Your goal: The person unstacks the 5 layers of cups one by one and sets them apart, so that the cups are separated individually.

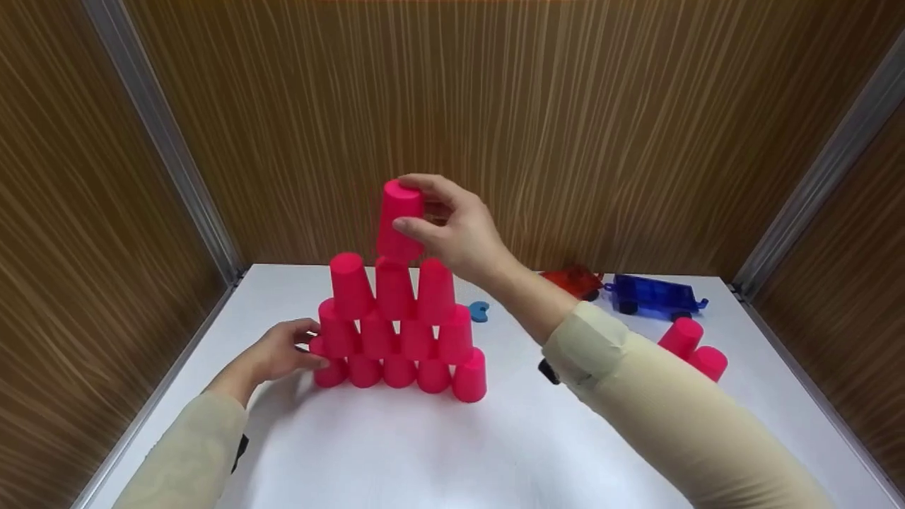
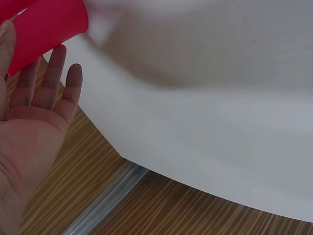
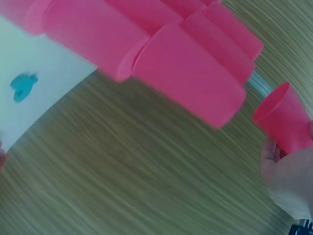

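Observation:
A pyramid of upside-down pink cups stands on the white table (image 1: 396, 445), with several cups in its bottom and middle rows and three in its top row. Over that top row, my right hand (image 1: 459, 226) grips one more pink cup (image 1: 400, 219) between thumb and fingers, its mouth facing down. The right wrist view has this cup (image 3: 286, 117) apart from the stacked cups (image 3: 190, 73). My left hand (image 1: 283, 350) rests beside the leftmost bottom cup (image 1: 331, 375), thumb in front. Its fingers (image 2: 49, 88) look fairly straight near the cup wall (image 2: 54, 29) in the left wrist view.
Two pink cups (image 1: 682, 338) stand at the right, partly behind my right sleeve. Farther back are a blue toy wagon (image 1: 654, 295) and a red-orange toy vehicle (image 1: 574, 281). Behind the pyramid lies a small blue piece (image 1: 479, 311). Wood-patterned walls (image 1: 495, 106) enclose the table.

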The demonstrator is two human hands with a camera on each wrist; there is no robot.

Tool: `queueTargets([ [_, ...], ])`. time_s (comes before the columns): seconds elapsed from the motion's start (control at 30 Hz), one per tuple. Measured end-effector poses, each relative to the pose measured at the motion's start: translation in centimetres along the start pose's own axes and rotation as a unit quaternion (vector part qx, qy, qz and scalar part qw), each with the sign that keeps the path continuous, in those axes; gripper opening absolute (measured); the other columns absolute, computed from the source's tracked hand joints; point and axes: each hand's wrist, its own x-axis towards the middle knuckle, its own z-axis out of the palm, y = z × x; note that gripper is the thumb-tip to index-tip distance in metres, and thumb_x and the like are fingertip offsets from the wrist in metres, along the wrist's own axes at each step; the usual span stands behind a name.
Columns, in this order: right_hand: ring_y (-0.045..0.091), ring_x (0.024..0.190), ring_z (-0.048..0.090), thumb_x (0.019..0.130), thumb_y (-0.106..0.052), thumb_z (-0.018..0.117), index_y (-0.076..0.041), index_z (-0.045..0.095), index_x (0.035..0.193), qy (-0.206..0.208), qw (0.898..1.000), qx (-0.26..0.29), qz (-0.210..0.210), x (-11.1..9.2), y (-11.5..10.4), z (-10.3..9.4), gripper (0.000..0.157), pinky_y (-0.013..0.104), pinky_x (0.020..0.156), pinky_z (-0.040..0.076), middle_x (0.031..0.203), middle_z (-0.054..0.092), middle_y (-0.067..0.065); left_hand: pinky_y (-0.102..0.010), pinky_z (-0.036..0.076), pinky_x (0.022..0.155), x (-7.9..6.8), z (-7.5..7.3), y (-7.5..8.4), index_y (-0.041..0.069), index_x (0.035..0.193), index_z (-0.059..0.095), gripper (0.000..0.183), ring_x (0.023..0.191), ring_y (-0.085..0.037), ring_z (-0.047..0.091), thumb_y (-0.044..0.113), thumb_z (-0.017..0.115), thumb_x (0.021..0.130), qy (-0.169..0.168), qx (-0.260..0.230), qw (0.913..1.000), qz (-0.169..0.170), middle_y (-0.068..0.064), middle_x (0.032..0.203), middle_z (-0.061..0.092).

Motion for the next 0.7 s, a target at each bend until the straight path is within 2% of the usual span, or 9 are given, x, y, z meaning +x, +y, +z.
queueTargets([
  [0.2,0.018,0.119,0.064,0.095,-0.028,0.082,-0.022,0.059,0.148,0.016,0.999,-0.020,-0.024,-1.3,-0.1,-3.2,0.058,0.037,0.096,0.058,0.137,0.063,-0.003,-0.051,0.055,0.102,-0.3,-0.6,-0.4,0.008,0.137,0.063,0.054,0.129,-0.039,0.059,0.017,0.087,0.089,0.004,0.005,0.9998,-0.018,-0.014,0.133,0.066],
  [0.37,0.019,0.121,0.064,0.095,-0.027,0.082,-0.021,0.057,0.152,0.027,0.999,-0.035,-0.024,-2.9,0.6,-6.5,0.062,0.038,0.098,0.058,0.138,0.064,-0.002,-0.049,0.056,0.100,-0.5,-0.6,-0.6,0.008,0.136,0.062,0.055,0.127,-0.037,0.059,0.017,0.088,0.088,0.004,-0.003,0.9996,-0.027,-0.015,0.133,0.066],
  [0.57,0.022,0.125,0.063,0.097,-0.025,0.080,-0.021,0.053,0.156,0.046,0.996,-0.072,0.011,-5.4,2.0,-10.7,0.065,0.039,0.096,0.059,0.142,0.061,0.002,-0.050,0.055,0.101,-0.5,-0.7,-0.7,0.007,0.138,0.061,0.058,0.126,-0.038,0.059,0.017,0.088,0.088,0.005,-0.007,0.9994,-0.033,-0.016,0.134,0.065],
  [0.7,0.024,0.129,0.061,0.098,-0.027,0.080,-0.022,0.049,0.159,0.057,0.993,-0.094,0.044,-7.6,3.2,-13.4,0.068,0.032,0.094,0.059,0.146,0.059,0.003,-0.052,0.055,0.102,-0.5,-0.6,-0.6,0.006,0.142,0.059,0.062,0.130,-0.040,0.057,0.017,0.088,0.088,0.003,-0.008,0.9993,-0.036,-0.019,0.138,0.063],
])
